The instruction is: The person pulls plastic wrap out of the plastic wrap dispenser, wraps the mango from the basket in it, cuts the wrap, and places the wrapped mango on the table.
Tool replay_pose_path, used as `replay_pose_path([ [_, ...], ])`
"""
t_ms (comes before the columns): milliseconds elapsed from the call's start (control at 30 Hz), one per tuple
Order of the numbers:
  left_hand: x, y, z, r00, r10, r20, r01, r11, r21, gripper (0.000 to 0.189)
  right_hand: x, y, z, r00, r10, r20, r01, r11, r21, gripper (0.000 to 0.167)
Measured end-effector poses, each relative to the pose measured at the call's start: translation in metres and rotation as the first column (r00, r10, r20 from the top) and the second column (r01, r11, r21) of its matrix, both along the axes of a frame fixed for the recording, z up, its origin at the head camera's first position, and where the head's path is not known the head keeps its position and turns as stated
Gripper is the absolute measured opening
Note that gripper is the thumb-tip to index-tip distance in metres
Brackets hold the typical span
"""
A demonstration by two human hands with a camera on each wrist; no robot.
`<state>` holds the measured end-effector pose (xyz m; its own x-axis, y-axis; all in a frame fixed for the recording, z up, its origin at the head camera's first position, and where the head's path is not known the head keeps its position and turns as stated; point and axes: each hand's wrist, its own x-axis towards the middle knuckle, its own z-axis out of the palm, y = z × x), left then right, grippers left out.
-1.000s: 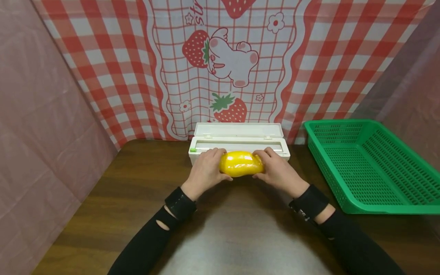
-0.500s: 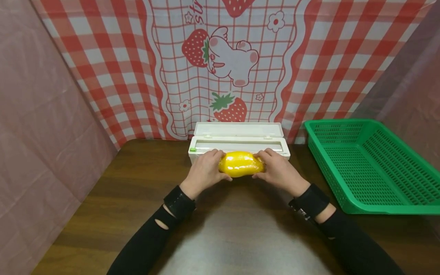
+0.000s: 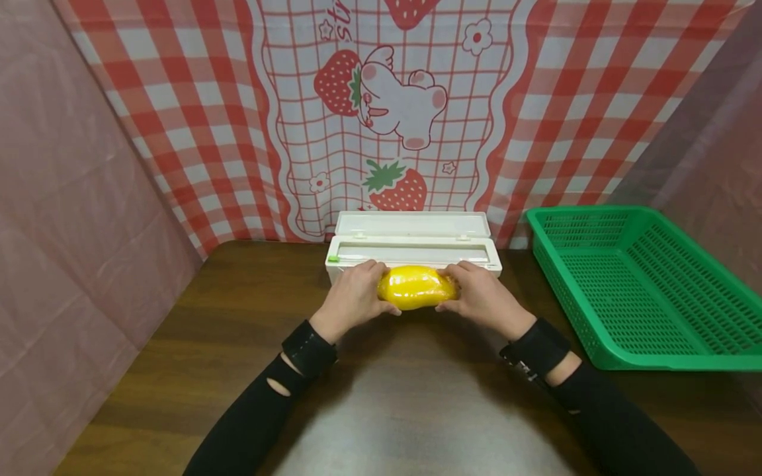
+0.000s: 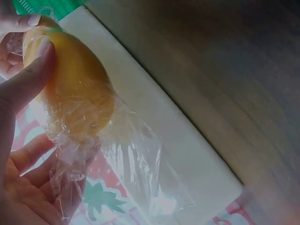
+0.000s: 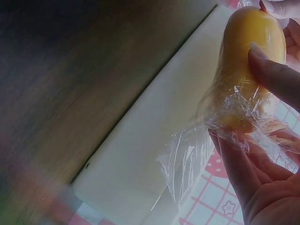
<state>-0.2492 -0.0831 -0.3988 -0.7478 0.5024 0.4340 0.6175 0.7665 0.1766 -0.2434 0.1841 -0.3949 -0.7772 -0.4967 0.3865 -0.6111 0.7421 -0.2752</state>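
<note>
A yellow mango (image 3: pixel 417 288), wrapped in shiny cling film, is held level between my two hands. My left hand (image 3: pixel 356 295) grips its left end, thumb on the near side and fingers behind. At the other end my right hand (image 3: pixel 485 299) grips it the same way. Loose cling film (image 4: pixel 154 173) trails from the mango's end in the left wrist view, and more film (image 5: pixel 187 154) hangs from it in the right wrist view. Just behind the mango stands a white cling film dispenser (image 3: pixel 411 243) with its lid raised.
A green plastic basket (image 3: pixel 586 311) stands on the right of the brown wooden table (image 3: pixel 238 317). A red-and-white checked cloth (image 3: pixel 217 125) with strawberries hangs behind the dispenser. A small green slider (image 3: pixel 334 259) sits at the dispenser's left end.
The mango has tipped a little and come slightly lower, toward me. Both hands keep their grip at its ends and have barely moved.
</note>
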Motion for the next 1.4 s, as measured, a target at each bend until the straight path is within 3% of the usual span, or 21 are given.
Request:
replay_pose_path([
  [467,0.0012,0.0019,-0.0020,0.997,0.016,0.073,-0.013,0.999,-0.044,0.069,-0.0020,-0.0013,-0.0022,1.000,0.007,0.028,-0.007,1.000,-0.001,0.060],
  [867,0.0007,0.0009,-0.0034,0.997,0.017,0.070,-0.011,0.996,-0.091,0.071,-0.0045,-0.0014,-0.0018,0.998,0.029,0.053,-0.029,1.000,0.012,0.055],
  [1400,-0.0078,-0.0025,-0.0062,0.989,0.002,0.149,0.009,0.997,-0.070,0.067,-0.0088,-0.0012,-0.0049,0.991,0.052,0.126,-0.053,0.999,0.007,0.054],
])
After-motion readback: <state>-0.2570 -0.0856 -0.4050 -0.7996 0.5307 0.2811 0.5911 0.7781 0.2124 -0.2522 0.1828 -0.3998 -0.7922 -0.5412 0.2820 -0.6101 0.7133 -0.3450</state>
